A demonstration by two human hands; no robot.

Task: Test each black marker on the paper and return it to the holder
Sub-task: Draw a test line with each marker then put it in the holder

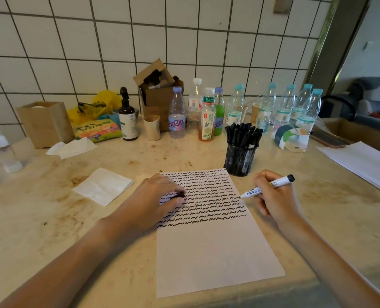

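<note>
A white sheet of paper lies on the counter, its upper half filled with rows of black squiggles. My right hand grips an uncapped black marker, tip pointing left at the paper's right edge. My left hand rests on the paper's left side and pinches the marker's black cap. A black mesh holder packed with several black markers stands just beyond the paper's top right corner.
A folded napkin lies left of the paper. Several plastic bottles line the tiled wall, with a cardboard box, a pump bottle and a wooden box. A stack of white sheets sits at the right.
</note>
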